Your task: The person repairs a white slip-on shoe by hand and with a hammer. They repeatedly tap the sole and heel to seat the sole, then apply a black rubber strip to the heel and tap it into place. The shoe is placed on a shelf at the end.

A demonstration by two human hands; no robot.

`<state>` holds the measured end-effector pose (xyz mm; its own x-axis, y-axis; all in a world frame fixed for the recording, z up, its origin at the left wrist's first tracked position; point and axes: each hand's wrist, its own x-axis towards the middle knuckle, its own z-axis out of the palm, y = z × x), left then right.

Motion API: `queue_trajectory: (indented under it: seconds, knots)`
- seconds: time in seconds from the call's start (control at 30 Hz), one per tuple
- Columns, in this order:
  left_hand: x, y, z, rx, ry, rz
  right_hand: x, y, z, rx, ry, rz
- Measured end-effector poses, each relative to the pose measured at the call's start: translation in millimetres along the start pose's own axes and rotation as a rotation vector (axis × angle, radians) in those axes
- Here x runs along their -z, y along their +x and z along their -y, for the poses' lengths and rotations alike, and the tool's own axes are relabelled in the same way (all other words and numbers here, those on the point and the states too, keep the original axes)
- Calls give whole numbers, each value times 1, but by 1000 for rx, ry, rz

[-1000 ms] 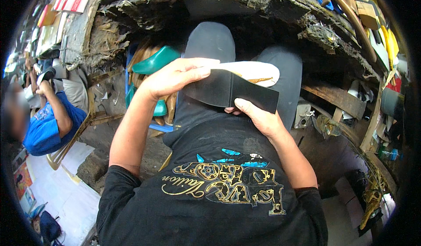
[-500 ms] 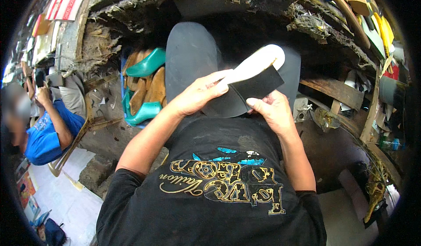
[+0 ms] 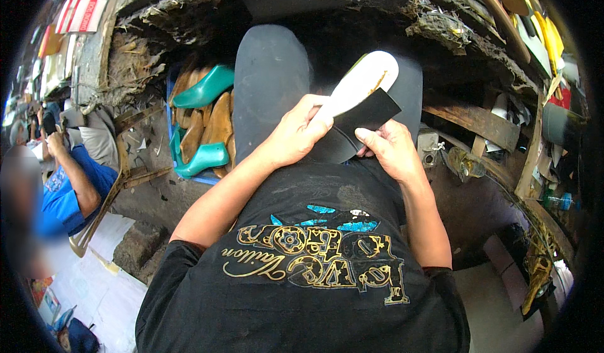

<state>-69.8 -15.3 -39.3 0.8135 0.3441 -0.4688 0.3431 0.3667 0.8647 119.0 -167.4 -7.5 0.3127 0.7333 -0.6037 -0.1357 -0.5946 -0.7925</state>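
Note:
My left hand is closed around the narrower part of a white, sole-shaped piece, which could be an insole or a covered last. Its rounded end points away to the right and carries a brownish streak. A thin black sheet, with a straight-cut end, lies against its near side. My right hand pinches this sheet along its lower edge between thumb and fingers. The lower part of the sheet dips below my fingers toward my lap, and the underside of the white piece is hidden.
Left of my knees stands a blue crate of green and wooden shoe lasts. A ragged-edged bench runs across the far side. Another person in a blue shirt sits at left. Wooden planks lie at right.
The white piece has turned a little, showing more of its broad face. It and the black sheet have shifted slightly left, with my right hand still pinching the sheet.

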Motion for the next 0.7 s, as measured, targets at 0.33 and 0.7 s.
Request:
queue_trajectory:
  seconds: [0.33,0.7]
  knots:
    - [-4,11,-5,11,-525,82,-4,-19,5,-112,19,-121]
    - [-8,12,0,40,-507,53,-25,-19,-27,36,-264,-56]
